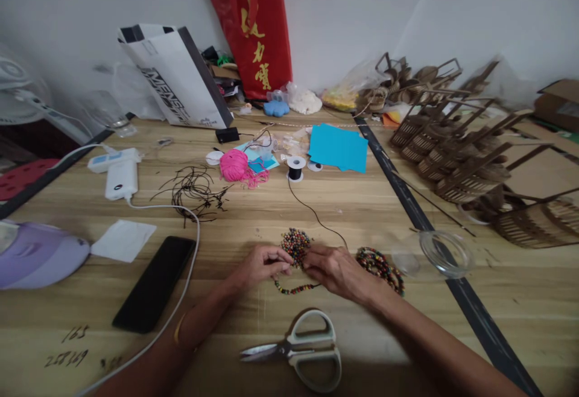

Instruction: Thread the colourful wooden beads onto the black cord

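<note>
A small heap of multicoloured beads (295, 245) lies on the wooden table between my two hands. My left hand (266, 263) is at the heap's left edge, thumb and fingers pinched together. From just below those fingertips a short string of beads (296, 290) curves along the table and passes under my right hand (337, 269). The fingers of my right hand are bent together at the heap's right side; what they hold is hidden. Black cord (314, 213) runs from a white spool (295, 169) down to behind my right hand. Finished-looking bead loops (380, 269) lie right of it.
Scissors (301, 349) lie in front of my hands. A black phone (154, 283), white cable and dark cord cuttings (194, 192) are on the left. Pink yarn (234, 165) and blue sheets (338, 147) lie beyond. At right stand a glass lid (446, 253) and several small brown baskets (470, 171).
</note>
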A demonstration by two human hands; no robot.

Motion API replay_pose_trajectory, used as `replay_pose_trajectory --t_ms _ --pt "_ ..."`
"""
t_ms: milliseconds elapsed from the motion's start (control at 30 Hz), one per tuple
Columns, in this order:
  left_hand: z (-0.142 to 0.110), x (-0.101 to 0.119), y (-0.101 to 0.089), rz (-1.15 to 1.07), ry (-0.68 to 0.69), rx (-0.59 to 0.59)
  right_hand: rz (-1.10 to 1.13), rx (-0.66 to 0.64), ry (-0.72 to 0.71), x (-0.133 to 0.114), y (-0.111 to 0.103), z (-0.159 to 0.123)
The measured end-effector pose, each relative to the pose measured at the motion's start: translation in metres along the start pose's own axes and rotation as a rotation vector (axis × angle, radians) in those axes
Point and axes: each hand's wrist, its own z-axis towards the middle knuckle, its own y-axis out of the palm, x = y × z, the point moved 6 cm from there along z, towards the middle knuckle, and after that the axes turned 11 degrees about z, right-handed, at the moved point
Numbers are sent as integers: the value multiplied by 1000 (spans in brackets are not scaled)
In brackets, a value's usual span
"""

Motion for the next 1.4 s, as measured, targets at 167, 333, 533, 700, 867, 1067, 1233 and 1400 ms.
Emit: replay_pose_trajectory --t_ms 167,333,533,700,867,1067,1233,1400 --pt "-1 1 -1 19 -4 13 -86 -49 37 -5 6 2" --pt "0 -1 -1 37 37 16 -171 -82 53 -4 11 2" --pt "2 -1 1 23 19 -2 -212 -56 47 -4 12 4" --pt "2 -3 0 36 16 7 -86 62 -18 -6 9 3" --pt "1 -6 0 41 3 -16 254 268 -77 -2 6 1" --pt "2 -5 0 53 15 -15 483 384 12 11 15 -1" --pt "2 -1 0 37 14 -18 551 386 31 12 20 0" --pt "1 0 1 23 3 -29 572 380 9 9 21 2"
